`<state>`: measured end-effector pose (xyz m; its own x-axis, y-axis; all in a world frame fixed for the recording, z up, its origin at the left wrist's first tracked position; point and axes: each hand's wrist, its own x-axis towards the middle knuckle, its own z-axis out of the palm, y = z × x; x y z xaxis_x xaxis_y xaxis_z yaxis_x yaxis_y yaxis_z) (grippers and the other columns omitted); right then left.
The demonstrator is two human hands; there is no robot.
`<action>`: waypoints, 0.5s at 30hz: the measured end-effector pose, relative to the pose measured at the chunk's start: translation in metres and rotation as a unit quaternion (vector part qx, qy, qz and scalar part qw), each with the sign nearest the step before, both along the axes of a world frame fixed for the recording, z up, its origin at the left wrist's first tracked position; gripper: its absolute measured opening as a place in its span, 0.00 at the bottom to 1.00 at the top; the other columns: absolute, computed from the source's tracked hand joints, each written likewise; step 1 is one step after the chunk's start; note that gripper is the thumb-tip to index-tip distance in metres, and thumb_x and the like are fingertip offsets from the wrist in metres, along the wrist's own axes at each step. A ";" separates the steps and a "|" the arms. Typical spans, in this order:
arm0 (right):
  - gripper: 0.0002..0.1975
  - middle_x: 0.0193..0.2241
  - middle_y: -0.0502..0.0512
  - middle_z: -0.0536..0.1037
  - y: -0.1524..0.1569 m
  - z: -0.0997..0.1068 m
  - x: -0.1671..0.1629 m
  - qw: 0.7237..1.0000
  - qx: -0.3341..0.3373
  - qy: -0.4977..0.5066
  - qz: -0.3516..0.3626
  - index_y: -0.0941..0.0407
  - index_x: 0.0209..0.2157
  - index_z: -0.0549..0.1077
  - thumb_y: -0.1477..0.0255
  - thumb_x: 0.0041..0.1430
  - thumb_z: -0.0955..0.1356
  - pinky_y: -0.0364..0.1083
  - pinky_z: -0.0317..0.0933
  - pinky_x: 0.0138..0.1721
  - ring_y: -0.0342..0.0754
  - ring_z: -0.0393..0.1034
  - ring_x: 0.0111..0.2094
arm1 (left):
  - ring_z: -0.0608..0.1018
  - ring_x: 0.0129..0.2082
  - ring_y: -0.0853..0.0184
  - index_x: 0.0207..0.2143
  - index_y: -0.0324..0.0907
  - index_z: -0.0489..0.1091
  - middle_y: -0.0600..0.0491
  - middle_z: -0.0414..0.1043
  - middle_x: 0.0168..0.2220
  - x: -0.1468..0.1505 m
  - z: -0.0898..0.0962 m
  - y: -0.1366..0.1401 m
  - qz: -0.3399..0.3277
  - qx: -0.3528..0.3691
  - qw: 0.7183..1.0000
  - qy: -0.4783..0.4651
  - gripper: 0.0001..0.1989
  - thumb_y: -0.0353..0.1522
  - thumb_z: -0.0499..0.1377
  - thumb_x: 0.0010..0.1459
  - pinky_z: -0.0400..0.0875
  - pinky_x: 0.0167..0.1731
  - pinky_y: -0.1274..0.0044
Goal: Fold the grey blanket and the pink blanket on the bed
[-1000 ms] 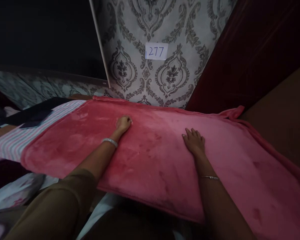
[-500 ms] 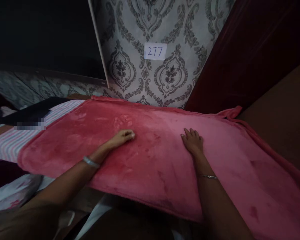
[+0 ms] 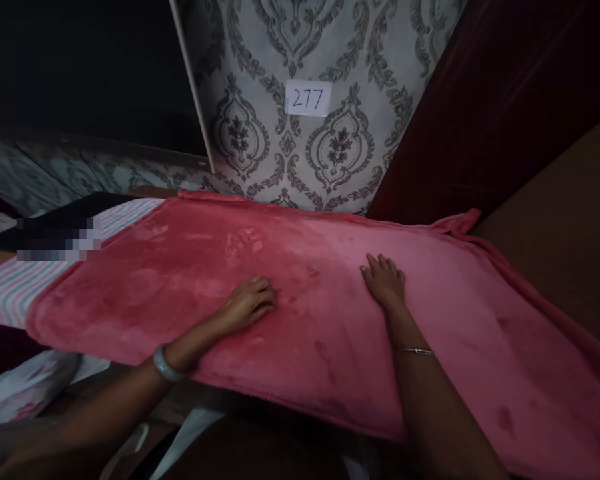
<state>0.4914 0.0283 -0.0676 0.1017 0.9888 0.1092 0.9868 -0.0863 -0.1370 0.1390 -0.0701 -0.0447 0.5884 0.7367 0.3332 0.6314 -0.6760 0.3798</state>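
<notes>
Pressing pink blanket [image 3: 305, 313] | left hand [image 3: 247, 303] loosely curled on it | right hand [image 3: 384, 283] flat, holding nothing

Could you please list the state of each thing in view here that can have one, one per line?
pink fleece blanket: spread flat, far right corner bunched.
left hand: resting on the blanket, fingers loosely curled.
right hand: palm down, flat on the blanket.
striped cloth: lying flat, partly under the blanket.
paper label: stuck on the patterned wall, reads 277.
</notes>
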 end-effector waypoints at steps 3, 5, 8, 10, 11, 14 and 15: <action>0.29 0.68 0.60 0.55 -0.001 0.001 0.000 1.000 -0.001 -0.001 0.000 0.52 0.67 0.57 0.59 0.70 0.51 0.62 0.44 0.63 0.59 0.46 0.68 | 0.69 0.34 0.66 0.30 0.41 0.69 0.51 0.69 0.31 0.001 -0.001 -0.002 0.001 -0.027 0.998 -0.053 0.10 0.33 0.52 0.63 0.62 0.39 0.73; 0.29 0.68 0.60 0.54 -0.001 0.002 -0.001 1.000 -0.002 -0.002 -0.001 0.52 0.67 0.57 0.59 0.70 0.51 0.62 0.44 0.63 0.59 0.46 0.68 | 0.69 0.33 0.67 0.29 0.41 0.67 0.52 0.69 0.30 0.001 0.000 -0.005 0.010 -0.072 0.990 -0.121 0.11 0.35 0.53 0.63 0.63 0.38 0.73; 0.29 0.68 0.60 0.54 -0.002 0.003 -0.002 1.000 -0.005 -0.007 -0.004 0.51 0.67 0.57 0.59 0.70 0.51 0.62 0.45 0.63 0.58 0.46 0.68 | 0.69 0.32 0.69 0.28 0.41 0.66 0.53 0.67 0.30 0.001 0.002 -0.010 0.031 -0.143 0.970 -0.192 0.13 0.38 0.53 0.63 0.64 0.36 0.75; 0.29 0.68 0.60 0.54 -0.002 0.004 -0.002 1.000 -0.009 -0.012 -0.004 0.51 0.68 0.56 0.59 0.70 0.51 0.62 0.45 0.63 0.58 0.46 0.68 | 0.68 0.31 0.69 0.28 0.41 0.66 0.54 0.66 0.30 0.001 0.002 -0.012 0.048 -0.173 0.959 -0.220 0.13 0.40 0.54 0.62 0.63 0.35 0.76; 0.29 0.69 0.59 0.54 -0.002 0.005 -0.003 1.000 -0.011 -0.014 -0.005 0.51 0.68 0.56 0.59 0.70 0.51 0.61 0.45 0.63 0.58 0.45 0.68 | 0.68 0.31 0.69 0.28 0.41 0.66 0.54 0.66 0.29 0.001 0.002 -0.011 0.058 -0.185 0.952 -0.236 0.13 0.40 0.54 0.61 0.63 0.34 0.77; 0.29 0.69 0.59 0.54 -0.003 0.005 -0.003 1.000 -0.013 -0.015 -0.008 0.51 0.68 0.56 0.59 0.70 0.51 0.61 0.45 0.63 0.58 0.46 0.68 | 0.66 0.29 0.70 0.29 0.41 0.65 0.56 0.65 0.27 0.001 -0.001 -0.008 0.080 -0.216 0.934 -0.271 0.14 0.42 0.56 0.59 0.62 0.32 0.78; 0.29 0.69 0.59 0.54 -0.003 0.005 -0.003 1.000 -0.012 -0.014 -0.008 0.51 0.68 0.56 0.59 0.70 0.51 0.61 0.46 0.63 0.58 0.46 0.68 | 0.66 0.29 0.70 0.28 0.41 0.65 0.56 0.64 0.27 0.002 -0.002 -0.007 0.084 -0.223 0.931 -0.276 0.14 0.42 0.56 0.59 0.62 0.31 0.78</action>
